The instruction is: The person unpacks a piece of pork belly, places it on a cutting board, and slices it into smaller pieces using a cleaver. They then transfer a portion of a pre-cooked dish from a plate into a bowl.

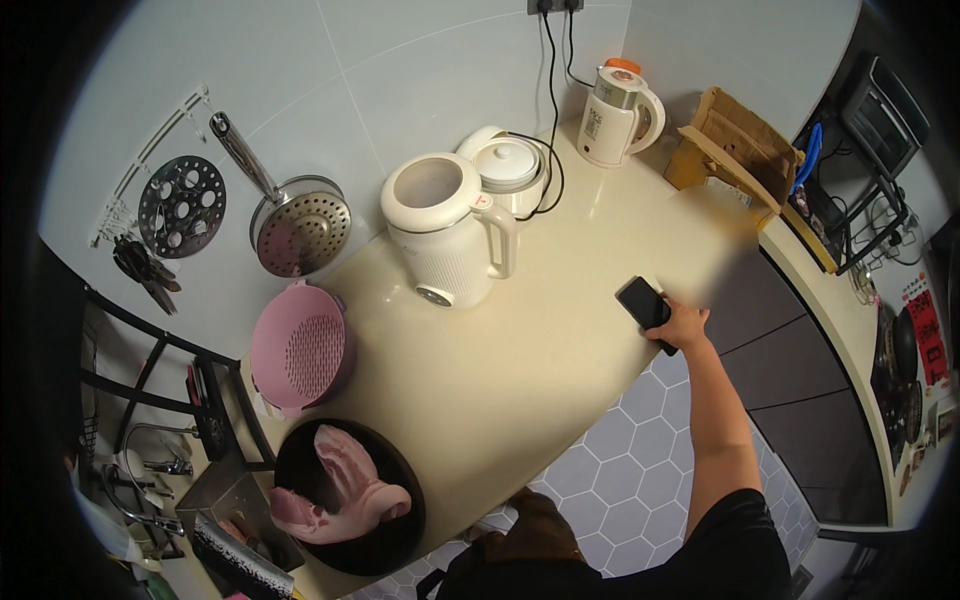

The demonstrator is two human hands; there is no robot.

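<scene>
My right hand grips a black smartphone at the counter's front edge, thumb across its lower part. My left hand is out of view. On the near left of the counter, a large piece of raw meat with skin lies folded on a round black board or tray. A cleaver blade shows beside it at the sink; whether anything holds it cannot be seen. Behind the meat stands a pink colander. A cream electric appliance with a handle stands open-topped near the wall.
A white lidded pot, a cream electric kettle and an open cardboard box line the back. Two cords run to the wall socket. A skimmer ladle hangs at left above the sink. Part of the counter's right side is blurred.
</scene>
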